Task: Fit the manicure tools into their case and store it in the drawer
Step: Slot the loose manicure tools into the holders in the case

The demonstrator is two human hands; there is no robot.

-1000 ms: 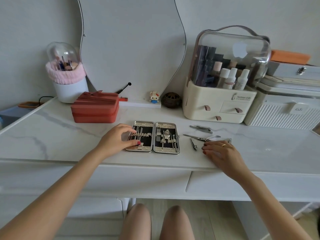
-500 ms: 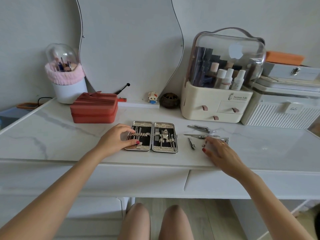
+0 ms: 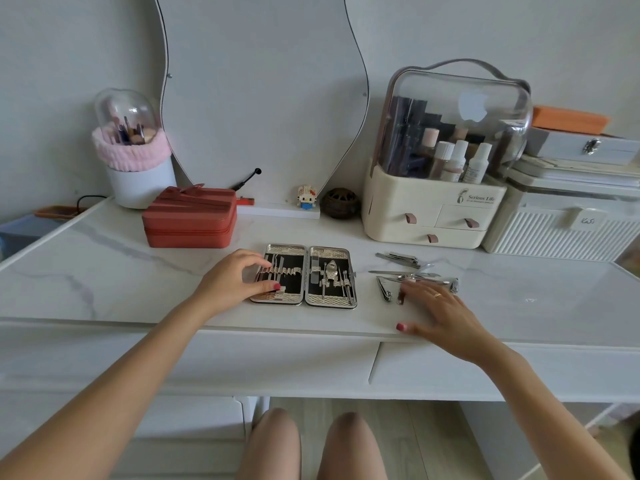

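Landmark for all entries: the open manicure case [image 3: 304,276], lying flat on the marble tabletop [image 3: 104,271].

1. Drawer fronts [image 3: 277,365], below the tabletop edge, nearer than the case: both closed. Storing step not yet begun.

2. Right hand [image 3: 441,315], right of the case and nearer: fingers spread and fairly straight, palm down, fingertips reaching the loose tools; thumb splayed toward the table edge. Nothing pinched or lifted that can be seen. Change: half a second ago the fingers lay further over the tool pile; a second ago the hand lay flatter against the surface. It now sits drawn slightly back, fingertips at the pile's near edge. Judgement: it is selecting a tool, and no pick is made yet.

3. Left hand [image 3: 235,284], at the case's left edge: fingers loosely curled, thumb pressed on the near left corner, fingertips over the far left rim, steadying the case. Unchanged across the earlier views.

4. Case: both halves open, several tools already strapped in; position unchanged.

5. Loose tools, right of the case: small nail clipper [image 3: 384,289] nearest it; long thin implements [image 3: 405,274] crossing beyond; large clipper [image 3: 401,259] furthest. All remain outside the case, so fitting is partly done.

6. Beyond the case: red zip box [image 3: 189,216] to the far left; cream cosmetics organiser [image 3: 436,188] to the far right.
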